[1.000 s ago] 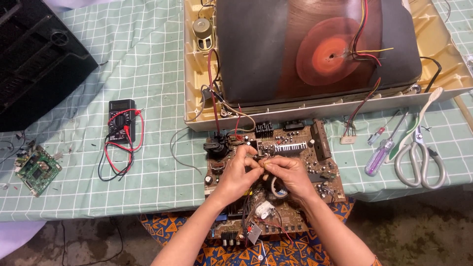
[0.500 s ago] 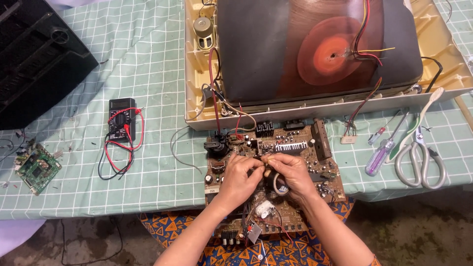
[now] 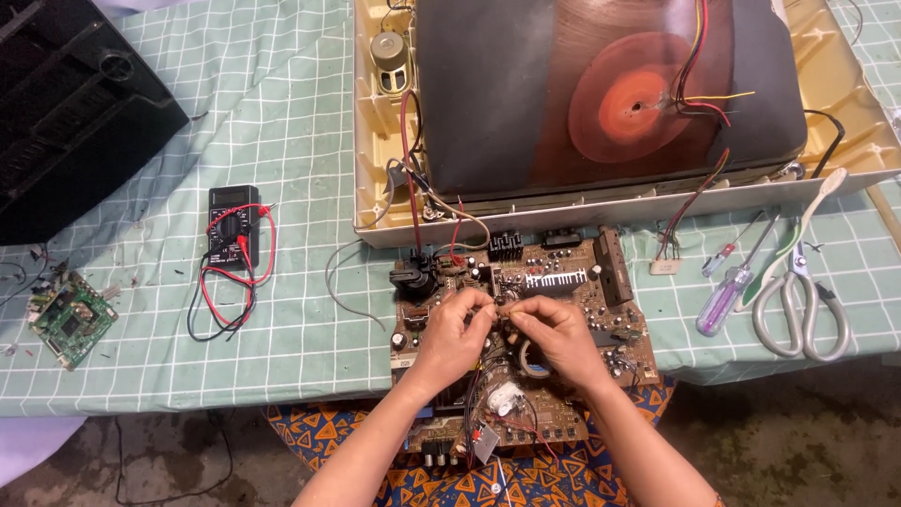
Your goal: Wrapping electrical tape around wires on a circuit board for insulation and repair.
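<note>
circuit board (image 3: 563, 282): brown, densely populated, wires trailing, lying under both grips | left hand (image 3: 450, 333) and right hand (image 3: 558, 333): fingertips pinched together on a small part between them | tape roll (image 3: 533, 360) beneath right palm

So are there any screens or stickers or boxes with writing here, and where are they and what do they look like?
Multimeter: small black box on the green checked cloth, left of the hands; grey screen strip at its top, red and black leads looped over it.
Picture tube: big dark back of a screen, in the cream case at the top.
White label: tiny tag on the brown circuit board, by the left hand.
</note>
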